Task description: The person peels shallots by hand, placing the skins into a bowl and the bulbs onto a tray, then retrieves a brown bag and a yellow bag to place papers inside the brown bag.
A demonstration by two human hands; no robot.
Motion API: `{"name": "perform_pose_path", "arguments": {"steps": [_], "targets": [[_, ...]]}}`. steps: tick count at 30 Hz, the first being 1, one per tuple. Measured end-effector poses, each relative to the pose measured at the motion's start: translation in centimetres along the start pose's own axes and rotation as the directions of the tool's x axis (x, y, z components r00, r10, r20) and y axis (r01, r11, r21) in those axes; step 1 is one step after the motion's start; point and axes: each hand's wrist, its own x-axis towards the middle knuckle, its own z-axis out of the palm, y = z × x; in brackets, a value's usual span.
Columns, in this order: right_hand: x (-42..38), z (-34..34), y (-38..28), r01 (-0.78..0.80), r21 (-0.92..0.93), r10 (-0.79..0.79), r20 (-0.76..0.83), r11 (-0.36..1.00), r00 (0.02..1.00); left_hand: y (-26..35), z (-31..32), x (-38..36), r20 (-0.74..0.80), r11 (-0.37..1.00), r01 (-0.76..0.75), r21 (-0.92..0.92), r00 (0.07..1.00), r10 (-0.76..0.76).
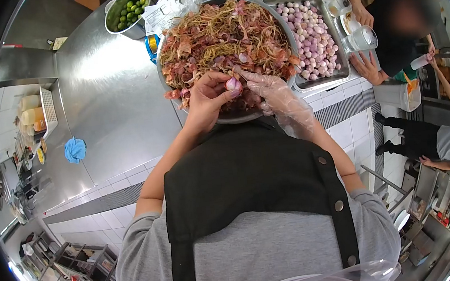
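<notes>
A purple-and-white shallot (233, 84) is pinched between the thumb and fingers of my bare left hand (205, 100). My right hand (275, 93), in a clear plastic glove, is closed beside it, its fingertips at the shallot's upper end. Whatever those gloved fingers grip is too small to make out. Both hands are over the near side of a large metal bowl (161, 65) heaped with shallot skins and dry roots (214, 37). Right of the bowl, a steel tray (343, 56) holds many peeled shallots (310, 38).
A metal pot (114, 21) of limes (133, 12) stands back left, near papers (162, 15) and a blue tape dispenser (151, 48). A blue cloth (75, 150) lies on the steel counter (116, 97). At right, a co-worker's hand (368, 68) rests by plastic cups (362, 38); another person stands beyond.
</notes>
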Motion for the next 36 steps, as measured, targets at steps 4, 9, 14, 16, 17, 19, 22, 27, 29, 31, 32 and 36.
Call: {"name": "perform_pose_path", "arguments": {"steps": [4, 9, 14, 16, 17, 19, 22, 27, 29, 31, 32, 36], "targets": [[-0.4, 0.5, 0.0, 0.019, 0.082, -0.017, -0.02, 0.996, 1.0, 0.8, 0.1, -0.4, -0.015, 0.989, 0.117, -0.096, 0.993, -0.119], [-1.7, 0.5, -1.4, 0.132, 0.008, -0.132, 0.06, 0.991, 0.989, 0.9, 0.2, 0.0, -0.078, 0.995, 0.08, -0.057, 0.993, -0.084], [-1.3, -0.1, -0.5, 0.526, -0.444, -0.554, 0.075, 0.726, 0.829, 0.5, 0.5, 0.1, -0.099, 0.997, 0.029, 0.067, 0.995, -0.022], [-2.3, 0.4, -1.6, 0.455, -0.453, -0.489, 0.047, 0.766, 0.871, 0.6, 1.0, 0.0, -0.102, 0.997, 0.006, 0.081, 0.995, 0.002], [-2.1, 0.6, -1.3, 0.476, -0.387, -0.475, 0.104, 0.79, 0.874, 0.8, 1.4, -0.2, -0.137, 0.995, 0.004, 0.102, 0.991, 0.01], [-2.0, 0.9, -1.6, 0.413, -0.371, -0.373, 0.179, 0.832, 0.91, 1.2, 1.5, -0.3, -0.183, 0.992, 0.057, 0.115, 0.982, -0.035], [-0.4, 0.6, -0.2, 0.466, -0.434, -0.429, 0.186, 0.771, 0.884, 0.6, 0.8, -0.4, -0.139, 0.995, 0.006, 0.1, 0.99, 0.008], [0.1, 0.8, -0.7, 0.352, -0.185, -0.307, 0.233, 0.917, 0.923, 0.1, 0.3, -0.7, -0.173, 0.998, 0.026, 0.064, 0.985, -0.014], [0.1, 0.9, -0.8, 0.288, -0.165, -0.253, 0.205, 0.943, 0.946, 0.2, 0.5, -0.9, -0.208, 0.999, -0.002, 0.048, 0.978, 0.012], [0.1, 1.1, -0.8, 0.222, -0.144, -0.195, 0.177, 0.964, 0.965, 0.0, 0.2, -0.8, -0.216, 0.997, -0.006, 0.073, 0.976, 0.022], [0.1, 1.3, -0.7, 0.202, -0.101, -0.186, 0.152, 0.974, 0.971, -0.2, 0.0, -0.8, -0.222, 0.995, -0.01, 0.096, 0.974, 0.031], [1.6, 1.1, 0.4, 0.123, -0.062, -0.118, 0.069, 0.991, 0.991, -0.6, 0.1, -0.8, -0.246, 0.988, 0.014, 0.153, 0.969, 0.024]]}}
